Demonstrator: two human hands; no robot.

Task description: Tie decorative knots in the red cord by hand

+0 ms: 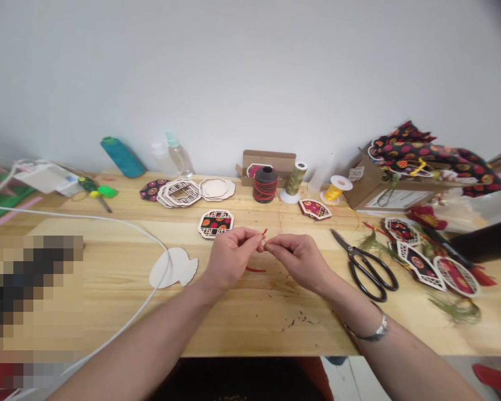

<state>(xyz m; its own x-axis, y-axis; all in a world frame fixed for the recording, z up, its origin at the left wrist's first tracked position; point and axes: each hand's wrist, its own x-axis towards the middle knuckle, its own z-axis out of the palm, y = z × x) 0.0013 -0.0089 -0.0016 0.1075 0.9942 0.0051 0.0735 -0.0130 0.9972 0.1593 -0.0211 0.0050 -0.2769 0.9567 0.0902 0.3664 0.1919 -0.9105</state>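
Left hand (232,255) pinching red cord (264,231), right (299,260) alongside

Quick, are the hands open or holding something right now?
Left hand: closed, holding red cord.
Right hand: pinched closed; can't tell if it's holding anything.

Pale wooden bench (242,328): smooth, grain visible. Thin red cord (255,270): textile-looking. Black-handled metal scissors (353,252): slight gloss. Large brown cardboard box (358,186): matt. Silver-coloured metal bracelet (382,329): shiny.

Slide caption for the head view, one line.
Left hand pinching red cord, right hand close beside it, over a wooden table, black-handled scissors to the right.
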